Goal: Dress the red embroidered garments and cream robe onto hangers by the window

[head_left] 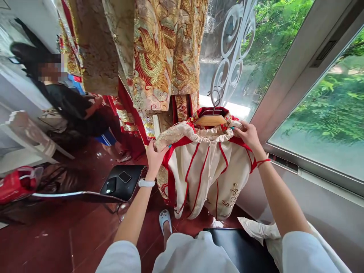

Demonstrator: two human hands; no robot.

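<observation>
Cream garment [199, 163] is already draped on wooden hanger [212, 121] near window [327, 110], edges pinched in nearly closed fingers of left hand [155, 156] and right hand [249, 135]; anything left undone cannot be told.

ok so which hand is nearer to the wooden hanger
Right. The right hand is close to the wooden hanger, just past its right end; the left hand is farther off, out to the left and lower in the view.
</observation>
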